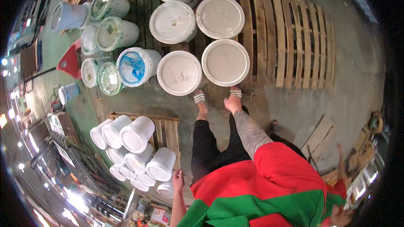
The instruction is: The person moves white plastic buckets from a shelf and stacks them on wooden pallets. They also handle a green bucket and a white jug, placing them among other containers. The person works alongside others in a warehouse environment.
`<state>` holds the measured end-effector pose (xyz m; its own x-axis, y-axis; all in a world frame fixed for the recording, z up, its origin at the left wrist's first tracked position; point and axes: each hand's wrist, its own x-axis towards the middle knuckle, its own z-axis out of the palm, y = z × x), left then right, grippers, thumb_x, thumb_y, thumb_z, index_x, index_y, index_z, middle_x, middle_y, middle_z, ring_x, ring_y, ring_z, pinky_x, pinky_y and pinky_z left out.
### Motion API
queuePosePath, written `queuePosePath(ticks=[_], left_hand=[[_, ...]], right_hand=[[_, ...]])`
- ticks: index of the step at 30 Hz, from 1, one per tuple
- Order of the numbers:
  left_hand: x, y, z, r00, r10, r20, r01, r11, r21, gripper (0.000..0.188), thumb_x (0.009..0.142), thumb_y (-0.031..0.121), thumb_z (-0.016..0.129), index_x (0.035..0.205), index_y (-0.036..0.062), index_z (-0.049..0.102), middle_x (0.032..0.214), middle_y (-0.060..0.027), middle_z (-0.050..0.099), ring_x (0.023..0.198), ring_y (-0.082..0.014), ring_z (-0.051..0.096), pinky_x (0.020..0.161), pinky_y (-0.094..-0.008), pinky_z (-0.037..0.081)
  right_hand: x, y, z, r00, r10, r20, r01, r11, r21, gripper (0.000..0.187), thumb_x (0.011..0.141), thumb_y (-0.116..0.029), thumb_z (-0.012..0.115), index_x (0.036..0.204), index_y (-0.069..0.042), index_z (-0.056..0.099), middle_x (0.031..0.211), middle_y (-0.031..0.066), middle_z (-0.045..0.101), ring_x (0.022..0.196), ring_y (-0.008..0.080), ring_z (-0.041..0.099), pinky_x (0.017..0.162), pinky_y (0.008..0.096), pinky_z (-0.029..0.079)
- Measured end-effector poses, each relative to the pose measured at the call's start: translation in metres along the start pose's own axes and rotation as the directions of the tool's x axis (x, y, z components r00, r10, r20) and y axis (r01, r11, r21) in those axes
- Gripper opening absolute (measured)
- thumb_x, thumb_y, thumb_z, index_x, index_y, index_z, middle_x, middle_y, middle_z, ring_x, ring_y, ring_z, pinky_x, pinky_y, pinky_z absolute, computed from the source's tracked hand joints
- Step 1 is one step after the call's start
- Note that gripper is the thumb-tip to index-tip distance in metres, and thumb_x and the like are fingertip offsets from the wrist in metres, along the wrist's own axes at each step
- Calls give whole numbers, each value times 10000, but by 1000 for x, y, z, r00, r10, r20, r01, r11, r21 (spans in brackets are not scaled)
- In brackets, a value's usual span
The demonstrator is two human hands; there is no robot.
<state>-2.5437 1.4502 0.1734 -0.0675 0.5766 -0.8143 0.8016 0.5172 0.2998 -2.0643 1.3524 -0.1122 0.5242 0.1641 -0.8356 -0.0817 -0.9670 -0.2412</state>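
My left hand (178, 180) hangs at my left side, its fingers curled in. It is nearest to a white bucket (161, 164) at the edge of a stack of buckets, and I see nothing in it. My right hand (232, 103), at the end of a tattooed forearm, hangs in front of me with its fingers folded and nothing visible in them. Just beyond it stands a white lidded bucket (225, 62), apart from the hand. Beside that bucket, to its left, is another white lidded bucket (179, 73).
More lidded buckets (172, 22) stand in rows ahead. Stained buckets (136, 67) cluster left of them, near a red pallet jack (69, 62). A wooden pallet (290, 38) lies at the right; another pallet (167, 134) is under the stack. Another person's hand (341, 216) shows lower right.
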Motion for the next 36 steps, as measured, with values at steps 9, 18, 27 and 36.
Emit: queuePosePath(ticks=[9,18,27,36], left_hand=[[168,35,-106,1000,-11,10,8,970,244,336,996,301,578,1177,26,640,1023,-89,666,826,-180,656,718,-310,529],[187,55,-134,994,53,91,-79,949,305,326,990,306,592,1188,50,623,1055,-70,644,845,-156,633,740,-302,519],[162,45,-95,989,-13,151,-36,948,317,304,981,279,613,1152,28,631,956,-63,662,799,-141,639,689,-278,512],[181,120,-60,916,194,352,-225,973,49,256,969,254,628,1093,30,616,843,-31,639,690,-124,601,592,-268,505]], right_hand=[[134,17,58,974,185,130,-106,-137,985,580,835,-362,720,1329,-136,518,1309,106,543,1191,327,520,1017,634,390],[101,12,61,992,115,-46,60,-122,991,577,844,-278,733,1309,-108,436,1187,73,561,943,230,616,902,500,548],[45,19,92,983,151,107,-94,-87,992,279,911,-375,615,1063,-146,568,1056,7,584,990,209,617,872,446,484],[-160,72,15,976,-218,-3,218,975,-33,318,883,-256,544,1038,-18,687,1021,235,687,959,408,662,830,510,524]])
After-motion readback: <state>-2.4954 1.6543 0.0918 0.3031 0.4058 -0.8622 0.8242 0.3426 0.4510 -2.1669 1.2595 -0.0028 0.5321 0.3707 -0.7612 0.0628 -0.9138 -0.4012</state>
